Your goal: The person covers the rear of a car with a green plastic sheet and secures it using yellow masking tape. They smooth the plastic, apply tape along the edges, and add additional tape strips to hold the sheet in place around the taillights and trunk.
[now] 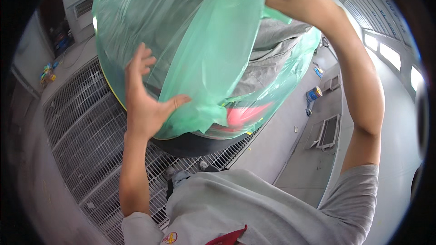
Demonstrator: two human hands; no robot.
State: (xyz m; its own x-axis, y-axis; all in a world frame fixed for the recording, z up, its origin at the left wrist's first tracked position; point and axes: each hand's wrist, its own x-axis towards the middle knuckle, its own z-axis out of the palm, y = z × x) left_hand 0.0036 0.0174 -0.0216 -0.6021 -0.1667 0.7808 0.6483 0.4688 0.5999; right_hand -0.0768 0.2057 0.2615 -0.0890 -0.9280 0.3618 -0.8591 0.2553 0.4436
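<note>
Beside the hanging fold of green film, my left fingers stand spread and hold nothing; the thumb reaches across the film's lower edge, though I cannot tell if it touches. My right fingers are hidden behind the film at the top, and although the raised sheet leads up to them, I cannot tell how they close. The film itself, I judge, is very light and limp, slick enough to slide over itself and easily torn by a hard tug. I would take it by the bunched lower hem, pinching several layers between thumb and finger pads, rather than by a single taut stretch. It drapes over a large rounded body, with a grey crumpled sheet to the right, a red patch showing through near the bottom, and a dark lower edge beneath. Further out, my left hand is upright, palm turned inward, on a forearm rising almost straight from below. My right hand is higher, its wrist bent toward the film, the elbow swung wide to the right. Under it all, the floor grating runs to my feet.
</note>
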